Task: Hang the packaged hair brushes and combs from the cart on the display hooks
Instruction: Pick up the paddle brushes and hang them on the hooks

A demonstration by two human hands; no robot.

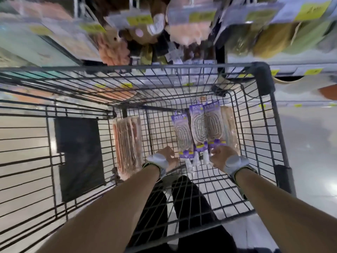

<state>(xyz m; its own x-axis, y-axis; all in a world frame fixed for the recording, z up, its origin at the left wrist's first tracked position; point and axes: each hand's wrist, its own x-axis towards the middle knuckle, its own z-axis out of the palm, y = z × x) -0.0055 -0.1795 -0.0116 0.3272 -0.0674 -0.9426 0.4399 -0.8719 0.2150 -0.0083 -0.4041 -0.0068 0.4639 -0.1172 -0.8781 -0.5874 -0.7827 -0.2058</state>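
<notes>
Nearest, at the near edge of the cart (pixel 127 68), dark trousers (pixel 191 201) show through the wire floor, and two bare forearms reach down into the basket, each with a pale grey band (pixel 235 162) at the wrist. The left grip (pixel 165 157) is low on the floor with its fingers curled just beside the lower end of the left brush pack (pixel 182 136); I cannot tell whether it holds the pack or only touches it. The right grip (pixel 222 156) is grasping the lower end of the right brush pack (pixel 212 128), with the fingers curled round the clear plastic. Between these two lies the middle brush pack (pixel 197 128). All three have purple cards and lie side by side on the cart floor, toward the far right corner, their handles pointing to the near edge. Just beside them, along the right wall, is a stack of peach packs (pixel 230 128). Along the left side of the floor lies another stack of pink packs (pixel 127 143), well apart from the brushes. Beyond the far edge of the cart hang blurred display packs (pixel 184 31) with yellow price tags (pixel 139 20).
</notes>
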